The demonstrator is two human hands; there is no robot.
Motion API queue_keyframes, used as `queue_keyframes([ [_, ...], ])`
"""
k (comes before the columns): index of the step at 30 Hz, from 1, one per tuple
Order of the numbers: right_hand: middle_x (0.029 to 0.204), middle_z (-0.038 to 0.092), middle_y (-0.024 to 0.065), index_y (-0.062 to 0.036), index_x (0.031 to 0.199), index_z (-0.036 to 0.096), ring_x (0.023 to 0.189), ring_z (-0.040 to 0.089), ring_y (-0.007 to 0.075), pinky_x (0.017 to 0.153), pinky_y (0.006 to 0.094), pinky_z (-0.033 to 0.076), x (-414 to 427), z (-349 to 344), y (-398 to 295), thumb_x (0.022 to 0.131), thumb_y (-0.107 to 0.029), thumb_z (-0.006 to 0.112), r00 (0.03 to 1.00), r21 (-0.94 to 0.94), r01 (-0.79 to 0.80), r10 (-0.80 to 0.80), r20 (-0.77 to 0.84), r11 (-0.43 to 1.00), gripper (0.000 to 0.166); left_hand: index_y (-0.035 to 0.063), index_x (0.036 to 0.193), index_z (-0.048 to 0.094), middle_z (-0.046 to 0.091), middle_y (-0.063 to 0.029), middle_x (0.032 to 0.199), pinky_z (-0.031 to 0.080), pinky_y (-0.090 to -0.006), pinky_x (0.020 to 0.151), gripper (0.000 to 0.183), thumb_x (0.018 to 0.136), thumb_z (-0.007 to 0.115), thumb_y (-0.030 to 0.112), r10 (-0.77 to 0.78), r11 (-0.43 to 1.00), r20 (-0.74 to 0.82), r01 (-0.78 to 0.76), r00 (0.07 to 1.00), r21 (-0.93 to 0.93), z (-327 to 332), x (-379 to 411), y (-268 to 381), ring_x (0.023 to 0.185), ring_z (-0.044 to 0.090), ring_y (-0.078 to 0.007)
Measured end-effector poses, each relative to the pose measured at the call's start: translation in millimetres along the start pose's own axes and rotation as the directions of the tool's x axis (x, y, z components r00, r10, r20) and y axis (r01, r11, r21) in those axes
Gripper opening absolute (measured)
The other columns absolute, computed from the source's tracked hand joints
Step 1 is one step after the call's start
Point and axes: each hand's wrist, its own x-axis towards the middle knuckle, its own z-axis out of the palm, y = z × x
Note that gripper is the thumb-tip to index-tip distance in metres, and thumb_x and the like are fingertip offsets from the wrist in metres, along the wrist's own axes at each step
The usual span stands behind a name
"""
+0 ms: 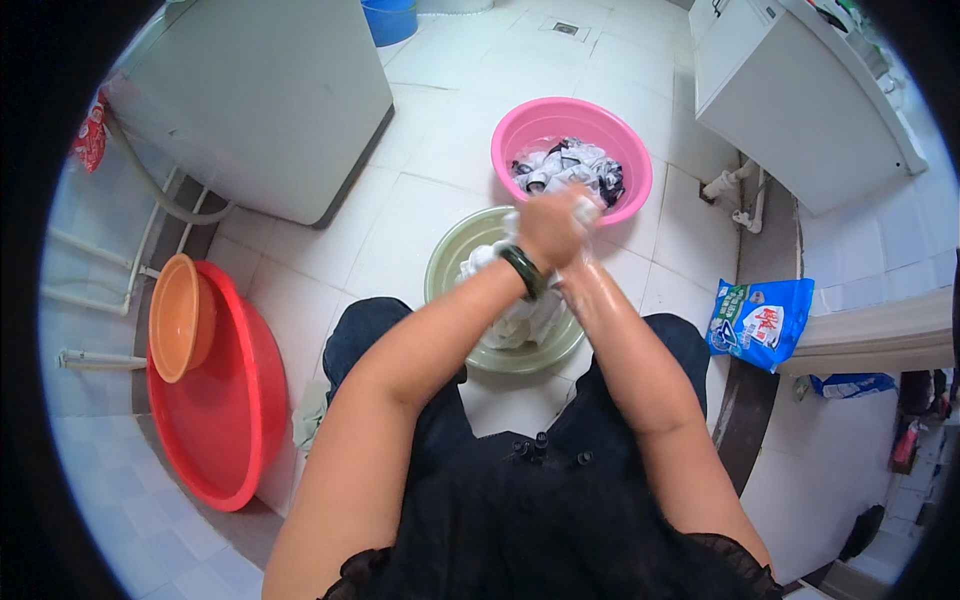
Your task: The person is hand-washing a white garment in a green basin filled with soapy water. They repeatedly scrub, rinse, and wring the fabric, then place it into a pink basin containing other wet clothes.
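Observation:
Both my hands are close together over the far right rim of a green plastic basin [442,281]. White wet cloth is bunched between them and partly blurred. My left hand [551,229], with a dark green bangle at the wrist, is closed on the cloth. Beside and partly behind it, my right hand [581,251] also grips the cloth; its fingers are mostly hidden. More white cloth [517,330] lies in the green basin between my knees. Just beyond stands a pink plastic basin [634,142] with white and black garments [570,161] in it.
At the left, an orange basin [172,319] rests in a tilted red tub [217,427] near pipes. A large white appliance [262,97] stands behind. A blue detergent bag [761,322] is at the right, below a white cabinet [795,97]. A blue bucket [390,22] stands far off.

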Motion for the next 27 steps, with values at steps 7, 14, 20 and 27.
queue_keyframes([
  [7,0.104,0.065,0.0061,-0.0063,0.113,0.056,0.088,0.065,0.0175,0.076,0.0323,0.055,-7,13,-32,0.094,-0.031,0.052,0.970,0.089,-0.172,0.152,0.192,0.981,0.032,0.0095,0.080,0.060,0.061,-0.0167,0.065,0.048,-0.0438,0.057,0.023,0.083,0.062,0.033,0.104,0.991,-0.075,-0.096,0.992,0.098,13,-14,19,0.062,0.061,-0.0352],
  [14,0.105,0.064,0.0087,-0.0019,0.111,0.057,0.090,0.064,0.0201,0.081,0.0331,0.054,-14,76,-17,0.095,-0.027,0.050,0.998,-0.097,-0.060,0.058,-0.023,0.993,0.031,0.0094,0.081,0.062,0.063,-0.0175,0.070,0.049,-0.0444,0.059,0.025,0.082,0.061,0.034,-0.339,0.926,-0.206,0.364,0.918,0.098,-12,22,-46,0.066,0.062,-0.0366],
  [20,0.091,0.061,0.0023,-0.0130,0.105,0.058,0.086,0.061,0.0134,0.078,0.0291,0.050,-16,13,-29,0.093,-0.037,0.052,0.996,-0.062,0.068,-0.064,0.059,0.996,0.028,0.0081,0.079,0.061,0.063,-0.0160,0.068,0.048,-0.0446,0.055,0.026,0.083,0.063,0.034,-0.074,0.997,0.012,0.073,0.997,0.028,8,-9,15,0.062,0.061,-0.0369],
  [27,0.094,0.062,0.0019,-0.0116,0.100,0.057,0.081,0.061,0.0139,0.074,0.0283,0.050,-6,28,-11,0.095,-0.034,0.050,0.966,-0.104,0.089,-0.112,-0.235,0.991,0.024,0.0053,0.076,0.060,0.062,-0.0190,0.070,0.048,-0.0431,0.059,0.030,0.084,0.062,0.034,-0.203,0.979,-0.074,0.201,0.976,-0.042,10,-5,-12,0.066,0.061,-0.0363],
])
